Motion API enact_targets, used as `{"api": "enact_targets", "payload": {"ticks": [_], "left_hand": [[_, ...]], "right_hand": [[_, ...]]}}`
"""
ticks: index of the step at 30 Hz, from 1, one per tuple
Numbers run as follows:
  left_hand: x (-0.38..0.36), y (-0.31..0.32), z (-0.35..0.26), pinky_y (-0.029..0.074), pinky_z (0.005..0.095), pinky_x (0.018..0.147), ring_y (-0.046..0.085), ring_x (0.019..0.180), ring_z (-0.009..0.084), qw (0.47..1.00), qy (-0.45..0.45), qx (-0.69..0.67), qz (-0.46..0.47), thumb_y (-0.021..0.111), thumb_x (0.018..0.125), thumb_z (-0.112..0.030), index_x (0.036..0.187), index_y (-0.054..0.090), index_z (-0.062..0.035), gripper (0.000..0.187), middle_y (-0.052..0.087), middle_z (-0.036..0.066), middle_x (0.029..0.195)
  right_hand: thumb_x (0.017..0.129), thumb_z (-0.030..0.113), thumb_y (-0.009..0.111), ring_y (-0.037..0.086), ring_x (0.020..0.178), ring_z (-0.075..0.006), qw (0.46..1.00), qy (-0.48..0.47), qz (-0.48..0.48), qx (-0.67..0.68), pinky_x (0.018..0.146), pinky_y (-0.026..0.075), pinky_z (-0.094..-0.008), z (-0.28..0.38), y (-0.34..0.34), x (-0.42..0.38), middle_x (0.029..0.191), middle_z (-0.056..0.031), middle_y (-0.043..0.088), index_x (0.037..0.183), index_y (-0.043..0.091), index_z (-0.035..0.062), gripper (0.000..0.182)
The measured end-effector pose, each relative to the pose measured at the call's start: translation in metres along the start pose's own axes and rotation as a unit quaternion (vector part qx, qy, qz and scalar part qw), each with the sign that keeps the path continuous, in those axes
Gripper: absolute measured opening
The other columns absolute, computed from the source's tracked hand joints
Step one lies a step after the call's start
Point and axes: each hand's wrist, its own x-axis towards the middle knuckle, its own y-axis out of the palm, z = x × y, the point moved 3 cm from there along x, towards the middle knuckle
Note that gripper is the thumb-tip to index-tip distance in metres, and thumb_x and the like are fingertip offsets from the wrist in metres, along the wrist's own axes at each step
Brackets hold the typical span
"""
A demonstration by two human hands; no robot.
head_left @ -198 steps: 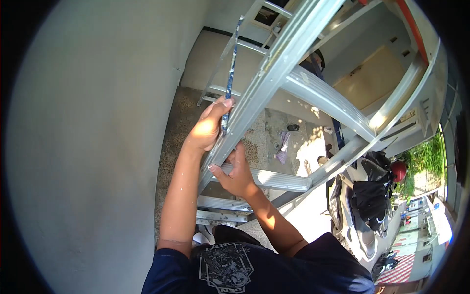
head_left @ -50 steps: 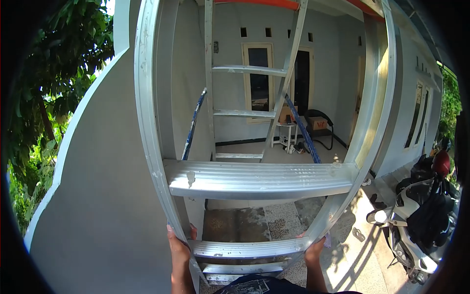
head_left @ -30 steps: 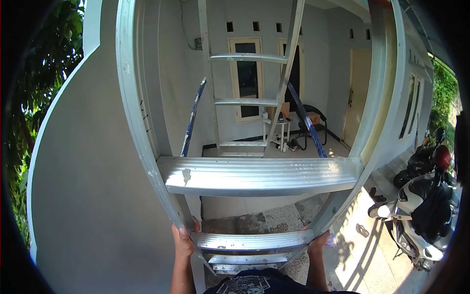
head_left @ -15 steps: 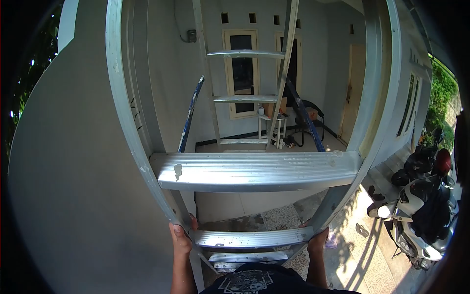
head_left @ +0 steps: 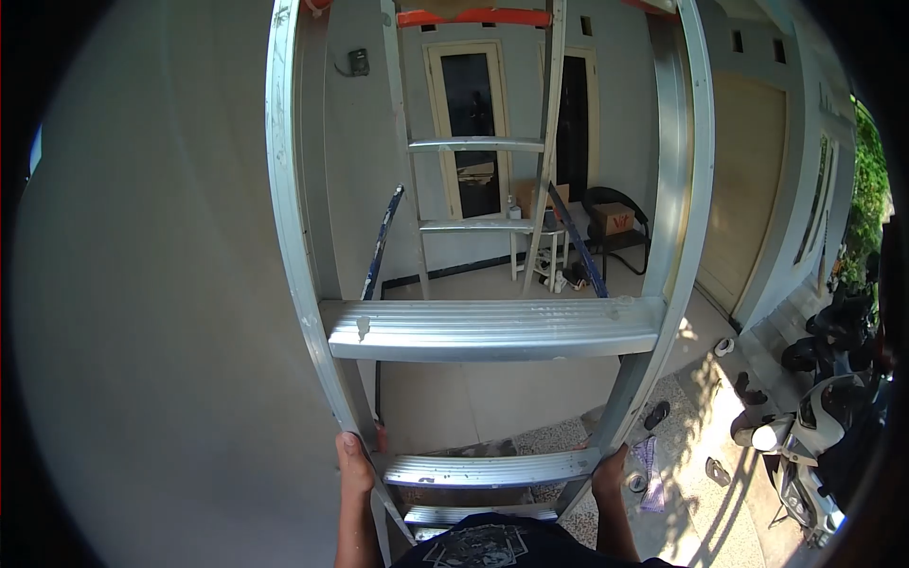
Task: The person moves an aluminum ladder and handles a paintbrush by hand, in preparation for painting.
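Note:
An aluminium stepladder [head_left: 492, 329] stands upright right in front of me, its wide ribbed step at mid-view and narrower steps below. My left hand [head_left: 356, 464] is wrapped round the left side rail near a lower step [head_left: 492, 468]. On the other side my right hand [head_left: 608, 469] grips the right rail at about the same height. Both thumbs face me, and most of the fingers are hidden behind the rails. Blue braces [head_left: 383, 241] and the ladder's rear frame [head_left: 476, 145] show beyond the wide step.
A grey wall [head_left: 170, 312] runs close along the left. Behind the ladder are a white stool [head_left: 540, 237], a black chair [head_left: 620, 260] with a cardboard box [head_left: 615, 219], and a window [head_left: 473, 123]. At right are a motorcycle [head_left: 819, 445], sandals [head_left: 656, 415] and a door [head_left: 743, 189].
The view has shifted, and more of the ladder's upper part, with orange pieces, now shows. The ladder looks narrower and the chair and floor sandals are more visible. Both hands keep their hold.

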Motion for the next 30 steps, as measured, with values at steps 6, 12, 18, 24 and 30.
{"api": "enact_targets", "payload": {"ticks": [6, 12, 18, 24, 30], "left_hand": [[0.029, 0.018, 0.021, 0.039, 0.0301, 0.058, 0.051, 0.062, 0.0169, 0.999, -0.041, -0.007, 0.013, 0.036, 0.082, -0.084, 0.087, 0.058, -0.0025, 0.084, 0.054, 0.006, 0.069], [0.031, 0.046, 0.038, 0.039, 0.0301, 0.059, 0.050, 0.065, 0.0169, 0.999, -0.020, -0.028, -0.021, 0.034, 0.081, -0.085, 0.091, 0.056, -0.0044, 0.084, 0.053, 0.005, 0.071], [0.041, 0.059, 0.083, 0.039, 0.0309, 0.059, 0.050, 0.067, 0.0172, 0.998, -0.014, -0.036, -0.047, 0.034, 0.082, -0.084, 0.088, 0.055, -0.0054, 0.081, 0.053, 0.006, 0.071], [0.062, 0.079, 0.123, 0.038, 0.0302, 0.063, 0.051, 0.069, 0.0172, 0.994, 0.015, -0.075, -0.081, 0.035, 0.080, -0.086, 0.092, 0.058, -0.0040, 0.086, 0.054, 0.006, 0.072], [0.073, 0.089, 0.138, 0.040, 0.0310, 0.062, 0.052, 0.067, 0.0175, 0.993, 0.019, -0.071, -0.094, 0.037, 0.079, -0.087, 0.092, 0.057, -0.0039, 0.086, 0.055, 0.006, 0.074]], "right_hand": [[0.099, 0.039, 0.023, 0.065, 0.072, -0.0271, 0.999, 0.020, -0.004, 0.047, 0.071, 0.054, -0.0386, -0.019, 0.006, 0.046, 0.078, -0.0144, 0.064, 0.092, 0.057, -0.0002, 0.052], [0.098, 0.040, 0.023, 0.064, 0.077, -0.0265, 0.999, -0.025, 0.027, 0.000, 0.074, 0.052, -0.0382, -0.020, 0.004, 0.081, 0.079, -0.0139, 0.065, 0.091, 0.058, 0.0003, 0.053], [0.100, 0.047, 0.017, 0.064, 0.076, -0.0254, 0.995, -0.040, 0.090, 0.011, 0.075, 0.052, -0.0377, -0.058, 0.016, 0.127, 0.078, -0.0135, 0.062, 0.095, 0.056, 0.0005, 0.061], [0.096, 0.042, 0.025, 0.063, 0.078, -0.0246, 0.993, -0.039, 0.095, 0.060, 0.075, 0.051, -0.0373, -0.074, 0.030, 0.179, 0.079, -0.0124, 0.064, 0.089, 0.059, 0.0002, 0.055], [0.095, 0.043, 0.025, 0.063, 0.078, -0.0248, 0.989, -0.048, 0.127, 0.055, 0.075, 0.051, -0.0362, -0.091, 0.037, 0.211, 0.079, -0.0121, 0.063, 0.090, 0.059, 0.0002, 0.055]]}}
